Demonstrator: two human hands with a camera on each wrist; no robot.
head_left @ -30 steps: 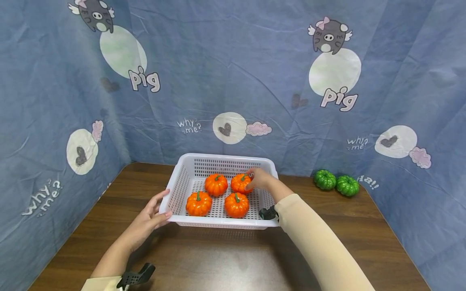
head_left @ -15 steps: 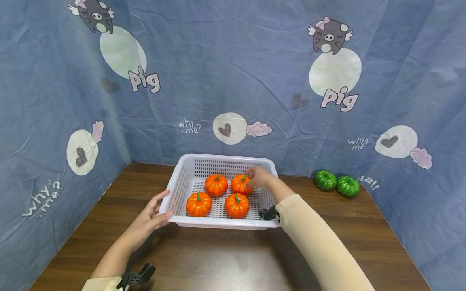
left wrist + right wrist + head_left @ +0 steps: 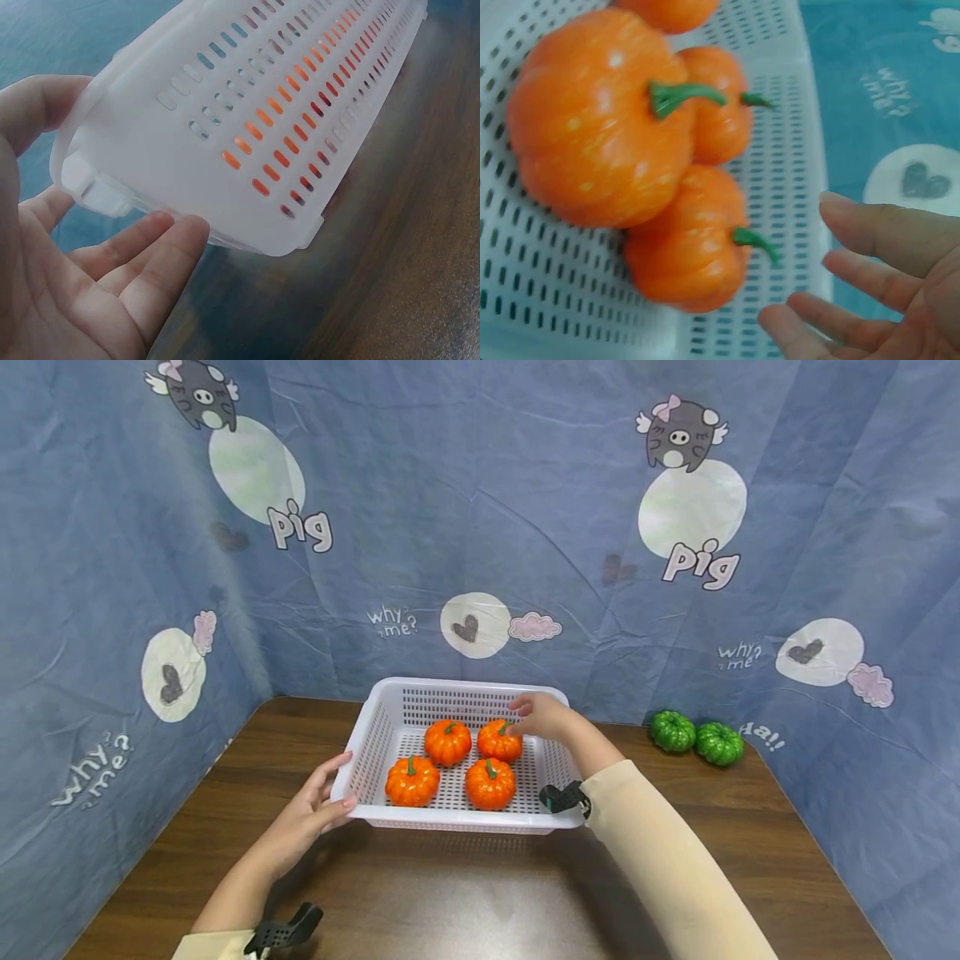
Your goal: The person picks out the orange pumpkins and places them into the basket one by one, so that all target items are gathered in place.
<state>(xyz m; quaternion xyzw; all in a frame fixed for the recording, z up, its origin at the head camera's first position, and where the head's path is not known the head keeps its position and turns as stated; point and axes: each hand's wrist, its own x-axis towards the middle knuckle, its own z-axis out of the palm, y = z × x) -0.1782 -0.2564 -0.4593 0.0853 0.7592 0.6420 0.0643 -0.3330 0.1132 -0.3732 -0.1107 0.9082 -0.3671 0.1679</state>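
Observation:
Several small orange pumpkins with green stems sit in a white perforated plastic basket [image 3: 465, 818]. My left hand [image 3: 307, 814] holds the basket's left front corner; in the left wrist view, that hand [image 3: 97, 300] has its thumb and fingers about the rim. Over the back right pumpkin [image 3: 497, 746] hovers my right hand [image 3: 546, 718]. The right wrist view puts this hand [image 3: 889, 277] just apart from that pumpkin [image 3: 690, 255], fingers spread and holding nothing. Beside it lie the back left pumpkin [image 3: 447, 742], the front left one [image 3: 412, 782] and the front right one [image 3: 490, 786].
Two green pumpkins, one [image 3: 672, 731] touching or nearly touching the other [image 3: 719, 743], lie at the back right of the brown wooden table [image 3: 465, 893]. A blue printed cloth [image 3: 420, 493] hangs behind and at both sides. Black camera mounts sit on both wrists.
My right hand has come off the back right pumpkin, lifting slightly up and to the right with its fingers opening. The left hand and the basket stay in place.

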